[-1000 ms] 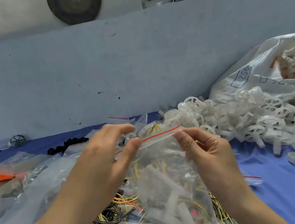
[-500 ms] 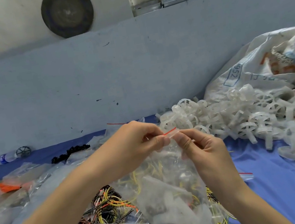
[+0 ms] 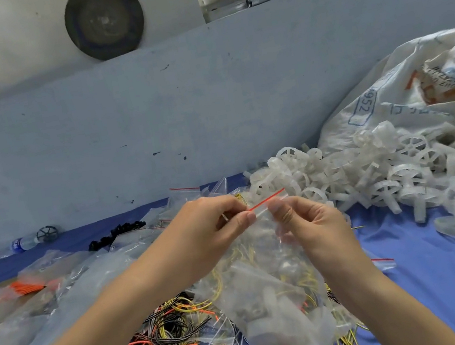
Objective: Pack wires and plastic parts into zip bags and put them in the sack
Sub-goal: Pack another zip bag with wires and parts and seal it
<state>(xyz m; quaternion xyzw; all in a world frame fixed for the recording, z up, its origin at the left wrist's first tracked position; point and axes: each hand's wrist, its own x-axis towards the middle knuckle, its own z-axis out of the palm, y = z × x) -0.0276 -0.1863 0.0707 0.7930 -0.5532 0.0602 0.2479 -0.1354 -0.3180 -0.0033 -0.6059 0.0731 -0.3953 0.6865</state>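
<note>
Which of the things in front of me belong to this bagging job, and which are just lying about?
Job: zip bag, pinched at its red strip by left hand and right hand; loose wires; white plastic parts; sack.
Lying about: water bottle; dark disc on the wall.

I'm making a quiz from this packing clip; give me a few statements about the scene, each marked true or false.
1. The left hand and the right hand both pinch the red-striped top of the zip bag. True.
2. The zip bag holds only orange wires. False: yellow wires and white plastic parts show inside.
3. The sack lies at the right, behind the heap of plastic wheels. True.
4. The loose wires lie on a green cloth. False: the cloth is blue.
</note>
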